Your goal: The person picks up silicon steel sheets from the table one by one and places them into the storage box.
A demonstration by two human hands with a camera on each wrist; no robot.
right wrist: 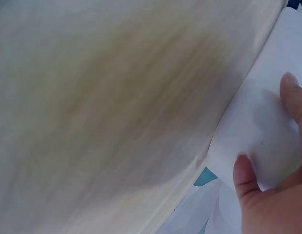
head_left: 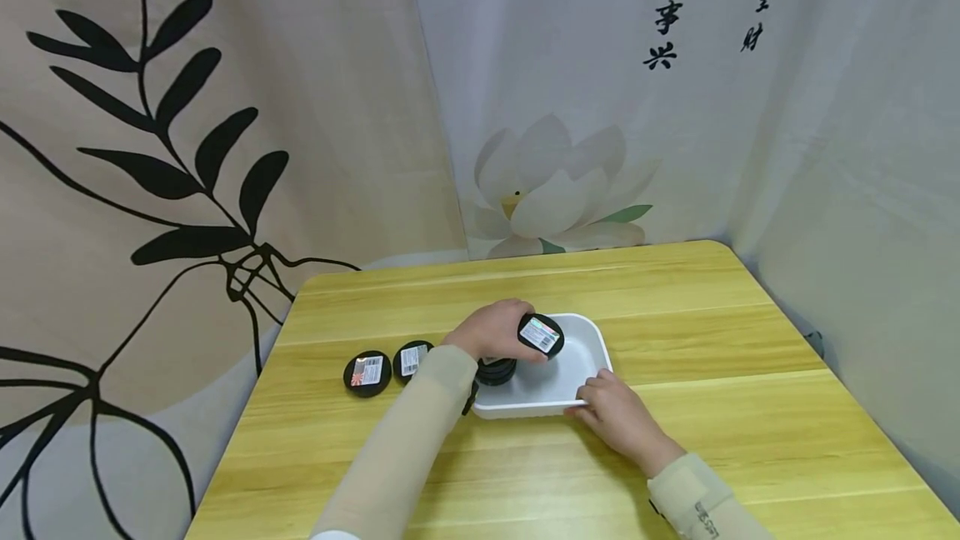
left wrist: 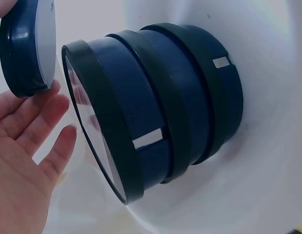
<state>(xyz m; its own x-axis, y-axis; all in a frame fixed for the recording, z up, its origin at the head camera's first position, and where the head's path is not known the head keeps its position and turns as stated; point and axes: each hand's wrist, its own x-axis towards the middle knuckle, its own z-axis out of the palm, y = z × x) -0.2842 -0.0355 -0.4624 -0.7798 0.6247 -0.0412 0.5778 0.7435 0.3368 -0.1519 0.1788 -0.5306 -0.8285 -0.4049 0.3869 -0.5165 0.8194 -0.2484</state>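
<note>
My left hand (head_left: pixel 495 332) grips a round black container (head_left: pixel 541 335) by its edge, raised above a white tray (head_left: pixel 536 410). Its white barcode label faces up toward the head camera. In the left wrist view the held container (left wrist: pixel 21 48) is at the upper left, cut off by the frame. Beside it, inside the tray, stands a stack of similar round containers (left wrist: pixel 136 102); in the head view the hand partly hides this stack (head_left: pixel 497 372). My right hand (head_left: pixel 618 419) holds the tray's front right corner, with fingers against the white wall (right wrist: pixel 268 126) in the right wrist view.
Two more round black labelled containers, one farther left (head_left: pixel 367 374) and one beside the left sleeve (head_left: pixel 411 358), lie on the wooden table (head_left: pixel 712 340). A patterned cloth (head_left: pixel 360 107) hangs behind the table and along its sides.
</note>
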